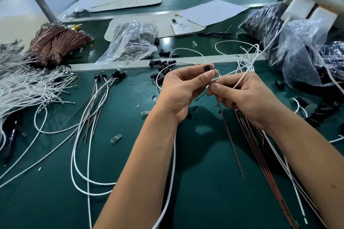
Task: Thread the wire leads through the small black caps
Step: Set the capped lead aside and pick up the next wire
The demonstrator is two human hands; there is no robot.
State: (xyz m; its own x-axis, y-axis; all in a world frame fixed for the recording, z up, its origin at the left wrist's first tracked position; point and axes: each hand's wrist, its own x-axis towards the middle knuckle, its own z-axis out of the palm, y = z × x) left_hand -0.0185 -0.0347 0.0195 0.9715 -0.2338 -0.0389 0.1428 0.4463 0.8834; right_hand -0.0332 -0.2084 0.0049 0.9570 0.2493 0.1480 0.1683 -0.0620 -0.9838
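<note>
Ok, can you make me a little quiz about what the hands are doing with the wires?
1. True or false: the left hand pinches a small black cap at its fingertips.
2. Which wires does the right hand pinch? A) a white wire and a thin brown wire B) only the pen C) nothing
3. Fill in: the finished pieces with caps on lie to the ____ of the hands, on the green mat.

Key: 1 true; 2 A; 3 left.

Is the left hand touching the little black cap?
Touching. The head view shows the left hand pinching the black cap at the tips of its fingers.
</note>
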